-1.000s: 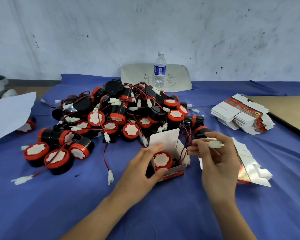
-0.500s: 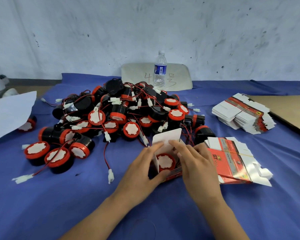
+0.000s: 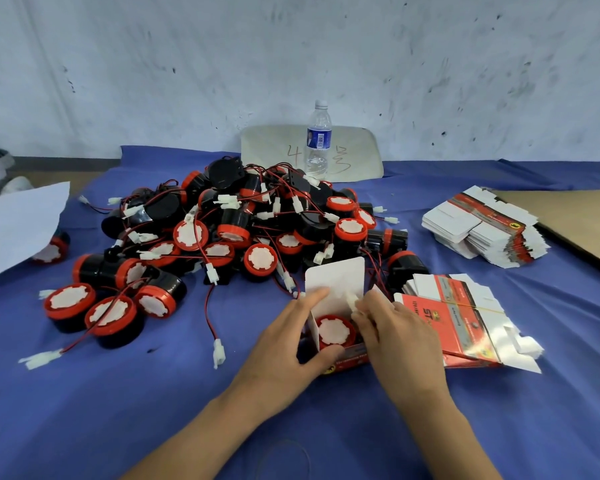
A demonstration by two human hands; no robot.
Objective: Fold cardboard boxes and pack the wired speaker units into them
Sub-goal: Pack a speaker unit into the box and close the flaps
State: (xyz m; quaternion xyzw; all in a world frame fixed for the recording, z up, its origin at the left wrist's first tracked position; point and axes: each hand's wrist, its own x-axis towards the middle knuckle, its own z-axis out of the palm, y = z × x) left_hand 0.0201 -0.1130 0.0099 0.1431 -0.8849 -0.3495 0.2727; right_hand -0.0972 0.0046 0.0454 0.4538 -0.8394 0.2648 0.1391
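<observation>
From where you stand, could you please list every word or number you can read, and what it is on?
"4": handwritten on the beige board behind the water bottle.
"ST": on the top flat red carton, remainder blurred.
Unreadable: the scrawl right of the bottle, the bottle label, the cartons' small print.

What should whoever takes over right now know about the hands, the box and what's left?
Left hand grips the open box. Right hand pinches the white connector at the box's mouth.
One speaker unit sits in the box; lid flap up.
Left: tuck the wire, close the lid, then pack the pile of speaker units using the flat boxes.
</observation>
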